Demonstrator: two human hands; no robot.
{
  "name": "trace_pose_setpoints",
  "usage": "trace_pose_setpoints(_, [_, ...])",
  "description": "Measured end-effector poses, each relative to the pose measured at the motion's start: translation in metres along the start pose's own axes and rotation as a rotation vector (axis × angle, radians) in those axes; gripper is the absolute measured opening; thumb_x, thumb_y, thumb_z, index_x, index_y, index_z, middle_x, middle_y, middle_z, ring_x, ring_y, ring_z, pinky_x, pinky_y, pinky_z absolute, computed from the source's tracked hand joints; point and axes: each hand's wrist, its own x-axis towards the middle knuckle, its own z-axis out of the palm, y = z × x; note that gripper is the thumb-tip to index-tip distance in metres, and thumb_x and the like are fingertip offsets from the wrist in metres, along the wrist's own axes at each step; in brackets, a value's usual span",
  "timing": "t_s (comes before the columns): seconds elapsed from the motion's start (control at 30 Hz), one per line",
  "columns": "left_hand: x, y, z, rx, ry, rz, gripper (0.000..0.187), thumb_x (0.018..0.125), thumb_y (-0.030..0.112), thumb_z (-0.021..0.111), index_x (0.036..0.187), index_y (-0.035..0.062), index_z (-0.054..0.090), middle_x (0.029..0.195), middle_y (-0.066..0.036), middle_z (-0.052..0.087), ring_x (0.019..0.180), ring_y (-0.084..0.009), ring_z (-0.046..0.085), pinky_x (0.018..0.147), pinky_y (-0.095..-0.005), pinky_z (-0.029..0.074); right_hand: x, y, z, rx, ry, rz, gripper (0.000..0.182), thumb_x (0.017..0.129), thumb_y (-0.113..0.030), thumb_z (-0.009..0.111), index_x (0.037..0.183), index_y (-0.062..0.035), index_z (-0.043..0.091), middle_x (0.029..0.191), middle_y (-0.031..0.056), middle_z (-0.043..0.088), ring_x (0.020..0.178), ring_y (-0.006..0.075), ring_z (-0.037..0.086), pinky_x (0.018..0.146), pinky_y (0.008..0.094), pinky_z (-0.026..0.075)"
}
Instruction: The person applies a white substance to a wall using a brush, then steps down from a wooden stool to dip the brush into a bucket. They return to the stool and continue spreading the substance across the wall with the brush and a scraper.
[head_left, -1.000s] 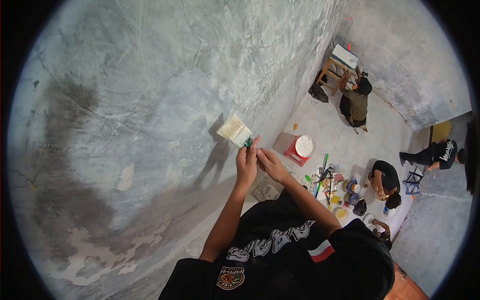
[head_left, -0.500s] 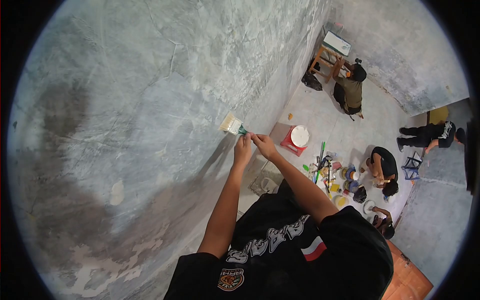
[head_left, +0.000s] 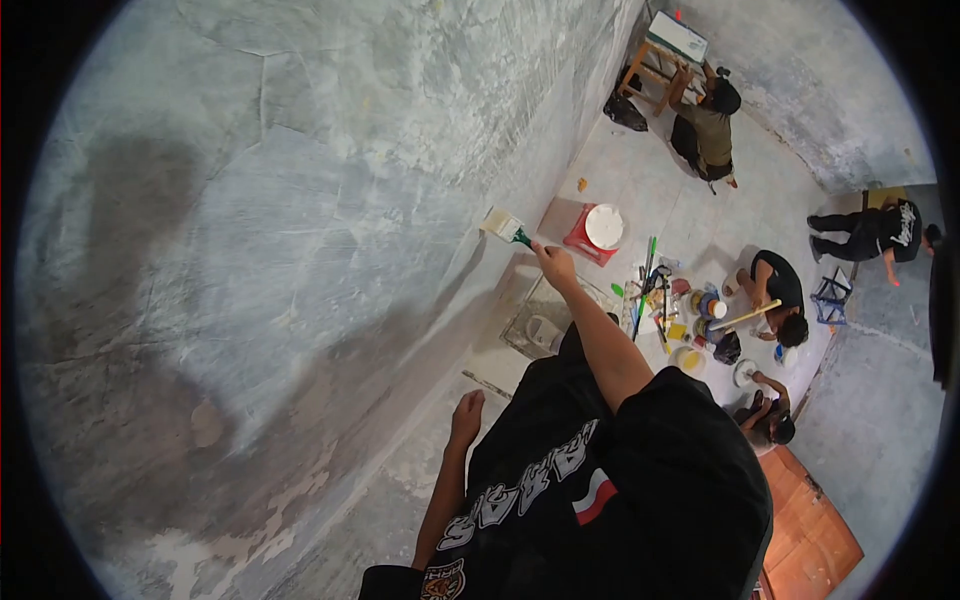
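Observation:
My right hand [head_left: 556, 266] is closed around the green handle of a paintbrush [head_left: 508, 228]. The pale bristles point up and to the left, close to the grey plastered wall [head_left: 330, 240]; whether they touch it I cannot tell. My left hand [head_left: 466, 416] hangs lower, near the front of my black shirt [head_left: 640, 480], with its fingers curled and nothing visible in them. Right of the brush, a round white-topped bucket [head_left: 604, 227] stands on a red stool [head_left: 582, 240].
One person [head_left: 708, 130] crouches by a wooden stand [head_left: 655, 75]. Two more people [head_left: 780, 295] [head_left: 770, 418] sit near paint cans [head_left: 710, 306] and tools on the floor. Another person [head_left: 880, 232] bends at the far right. An orange panel [head_left: 812, 530] lies lower right.
My left hand has let go of the brush handle and dropped down toward my body. My right hand has moved up and slightly right with the brush. The view has shifted a little.

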Motion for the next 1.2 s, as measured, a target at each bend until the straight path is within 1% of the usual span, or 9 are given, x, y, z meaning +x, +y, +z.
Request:
trace_pose_setpoints(0.13, [-0.008,-0.044,-0.019,0.057,0.034,-0.138,0.049,0.103,0.043,0.055,0.123,-0.0004,0.065,0.112,-0.015,0.072,0.107,-0.0238,0.067,0.094,-0.0351,0.05,-0.018,0.044,-0.02,-0.047,0.073,0.062,0.073,0.095,-0.065,0.048,0.088,0.0029,0.072,0.089,0.0301,0.069,0.09,0.0468,0.067,0.082,0.0514,0.05])
trace_pose_setpoints(0.4, [0.045,-0.038,-0.021,-0.004,-0.101,-0.055,0.049,0.102,0.042,0.055,0.12,-0.0023,0.065,0.105,-0.015,0.072,0.097,-0.0229,0.068,0.088,-0.0349,0.053,-0.104,0.16,-0.081,0.073,0.198,0.411,0.076,0.094,-0.068,0.049,0.093,0.0037,0.074,0.094,0.0294,0.071,0.098,0.0471,0.067,0.088,0.0506,0.049])
trace_pose_setpoints(0.6, [0.089,0.009,-0.002,0.03,-0.255,0.003,0.046,0.102,0.039,0.057,0.118,-0.0034,0.064,0.104,-0.014,0.072,0.096,-0.0212,0.068,0.087,-0.0338,0.053,-0.156,0.277,-0.088,0.037,0.407,0.564,0.073,0.092,-0.068,0.055,0.083,0.0022,0.072,0.078,0.0205,0.07,0.079,0.0333,0.071,0.076,0.0448,0.051])
trace_pose_setpoints(0.7, [0.108,0.021,0.01,0.078,-0.325,-0.024,0.044,0.102,0.037,0.057,0.117,-0.0039,0.064,0.103,-0.013,0.071,0.096,-0.0202,0.068,0.087,-0.0327,0.053,-0.168,0.308,-0.086,0.203,0.412,0.578,0.062,0.093,-0.063,0.06,0.073,-0.0046,0.065,0.059,0.0048,0.056,0.049,0.0156,0.054,0.048,0.035,0.042])
trace_pose_setpoints(0.9, [0.163,0.019,0.059,0.094,-0.399,-0.112,0.039,0.103,0.033,0.058,0.117,-0.0032,0.063,0.103,-0.01,0.071,0.094,-0.0185,0.067,0.088,-0.0306,0.051,-0.134,0.335,-0.076,0.309,0.344,0.616,0.059,0.095,-0.062,0.057,0.081,-0.0049,0.067,0.054,-0.0016,0.043,0.044,0.0117,0.044,0.043,0.0314,0.035])
trace_pose_setpoints(0.93, [0.179,0.014,0.073,0.084,-0.397,-0.156,0.038,0.102,0.032,0.059,0.117,-0.0029,0.063,0.103,-0.009,0.071,0.094,-0.0178,0.067,0.087,-0.0302,0.051,-0.119,0.339,-0.074,0.301,0.341,0.641,0.059,0.095,-0.062,0.057,0.081,-0.0049,0.067,0.054,-0.0016,0.043,0.044,0.0117,0.044,0.043,0.0314,0.035])
trace_pose_setpoints(1.0, [0.221,-0.013,0.099,0.086,-0.43,-0.111,0.038,0.102,0.032,0.059,0.117,-0.0032,0.064,0.103,-0.009,0.071,0.093,-0.0174,0.067,0.088,-0.0298,0.05,-0.081,0.348,-0.068,0.255,0.303,0.619,0.061,0.096,-0.058,0.056,0.082,-0.0015,0.072,0.071,0.0155,0.065,0.074,0.0235,0.064,0.071,0.038,0.048])
trace_pose_setpoints(1.1, [0.288,-0.046,0.143,0.172,-0.439,-0.022,0.037,0.102,0.032,0.06,0.115,-0.0018,0.065,0.1,-0.01,0.071,0.093,-0.0168,0.066,0.086,-0.0303,0.05,-0.007,0.398,-0.043,0.222,0.237,0.571,0.057,0.098,-0.055,0.054,0.091,-0.0029,0.074,0.076,0.0169,0.067,0.078,0.0274,0.065,0.074,0.0394,0.049])
trace_pose_setpoints(1.2, [0.376,-0.091,0.188,0.425,-0.435,0.076,0.035,0.098,0.033,0.064,0.116,0.0027,0.067,0.099,-0.015,0.071,0.091,-0.026,0.068,0.084,-0.0374,0.053,0.082,0.466,-0.015,0.11,0.195,0.527,0.056,0.099,-0.053,0.052,0.094,-0.0021,0.074,0.08,0.0199,0.069,0.084,0.0356,0.068,0.079,0.0435,0.05])
